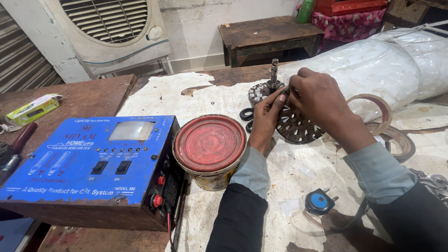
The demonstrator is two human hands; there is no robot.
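A round slotted motor stator core [298, 127] lies flat on the workbench, with a metal shaft [274, 72] standing upright from its middle. My left hand [266, 117] rests on the near left side of the core, fingers pointing at the shaft's base. My right hand [317, 95] comes over the top from the right, its fingertips pinched on a small part at the shaft's base. What the fingers pinch is hidden. Two black rubber rings [246, 114] lie just left of the core.
A red-lidded tin [209, 144] stands close to my left forearm, beside a blue power supply box [88, 163]. Tape rolls [380, 109] and a plastic-wrapped bundle [373, 65] lie right. A blue-capped plug [319, 201] lies near me. A wooden stool [268, 35] stands behind.
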